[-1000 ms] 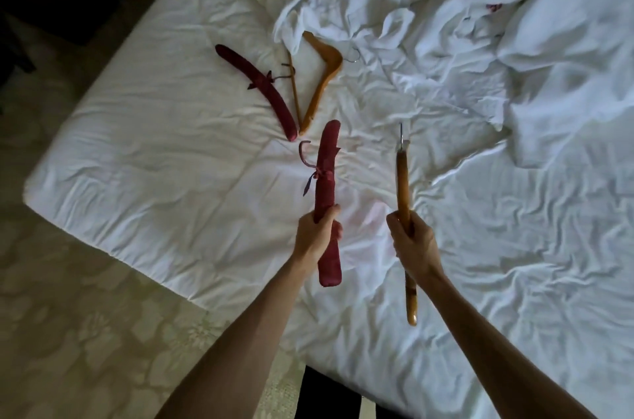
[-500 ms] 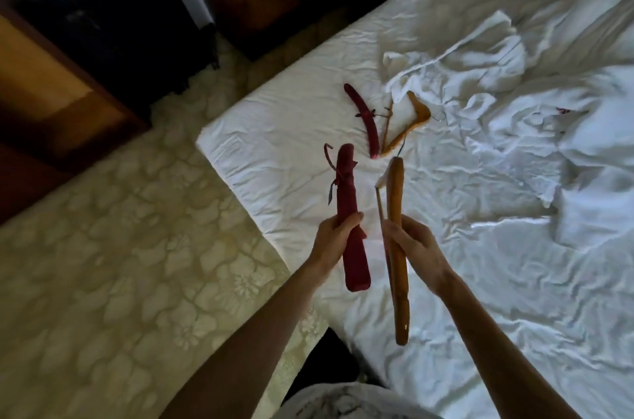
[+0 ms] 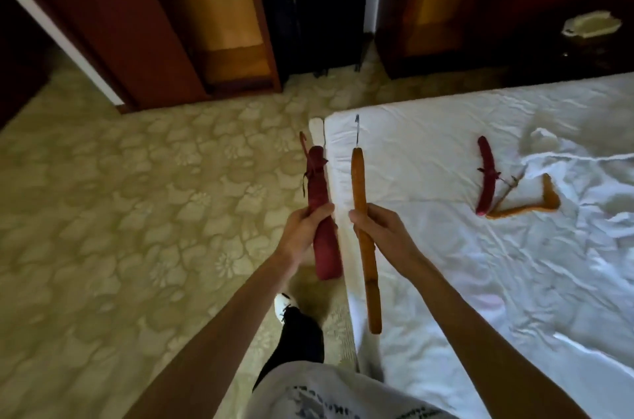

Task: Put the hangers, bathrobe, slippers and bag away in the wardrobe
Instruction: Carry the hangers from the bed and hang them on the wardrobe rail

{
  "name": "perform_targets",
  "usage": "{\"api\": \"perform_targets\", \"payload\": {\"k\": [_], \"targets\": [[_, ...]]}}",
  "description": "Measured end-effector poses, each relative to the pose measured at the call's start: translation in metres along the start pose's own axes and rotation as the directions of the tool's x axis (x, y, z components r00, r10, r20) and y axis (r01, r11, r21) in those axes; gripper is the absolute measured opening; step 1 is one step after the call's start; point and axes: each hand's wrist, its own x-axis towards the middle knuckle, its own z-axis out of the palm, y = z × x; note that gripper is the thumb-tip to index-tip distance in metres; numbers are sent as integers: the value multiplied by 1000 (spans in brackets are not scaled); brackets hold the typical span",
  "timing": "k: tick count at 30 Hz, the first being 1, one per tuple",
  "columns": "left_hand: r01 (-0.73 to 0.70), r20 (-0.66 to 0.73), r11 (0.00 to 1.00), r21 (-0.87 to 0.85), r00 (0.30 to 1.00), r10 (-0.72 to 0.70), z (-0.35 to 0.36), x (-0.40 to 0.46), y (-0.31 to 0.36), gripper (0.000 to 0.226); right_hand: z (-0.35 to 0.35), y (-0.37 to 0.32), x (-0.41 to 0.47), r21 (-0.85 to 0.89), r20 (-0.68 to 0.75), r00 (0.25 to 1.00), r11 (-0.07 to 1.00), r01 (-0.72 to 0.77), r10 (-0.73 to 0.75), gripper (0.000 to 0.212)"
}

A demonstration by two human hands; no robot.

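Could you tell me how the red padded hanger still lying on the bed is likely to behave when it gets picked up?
The red padded hanger on the bed probably stays stiff: its twin in the left hand holds its shape upright. The fabric cover looks soft, so grip should be easy. Its hook lies against the wooden hanger, so the two may snag.

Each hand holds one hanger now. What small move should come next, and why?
Probably carry both toward the open wardrobe ahead: the left hand grips the red padded hanger, the right hand the wooden hanger, so neither can take the two hangers on the bed.
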Motion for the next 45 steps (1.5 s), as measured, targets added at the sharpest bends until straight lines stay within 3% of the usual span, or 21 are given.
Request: {"api": "perform_targets", "payload": {"k": [9,16,24,31,37,41,45], "targets": [[-68,-146,991,-115,988,51,-166,70,58,37,143,-69,158,-81,205,979,996,34,-17,29],[-124,-158,985,-122,982,104,-291,149,130,37,241,-128,281,-68,225,972,995,79,-62,28],[-148,-103,980,-136,986,135,-378,246,213,39,309,-174,403,-60,222,971,993,105,-89,69],[-158,-92,984,-85,984,150,-438,374,289,40,356,-208,545,-89,181,979,990,113,-96,53],[-132,-82,989,-60,988,127,-498,494,378,36,395,-251,697,-65,155,982,991,118,-107,54],[-124,-47,992,-5,991,123,-540,568,438,25,422,-285,790,-15,130,985,993,119,-116,28],[-134,-46,991,6,990,134,-578,633,487,42,448,-320,872,-22,141,979,988,153,-148,30]]}}
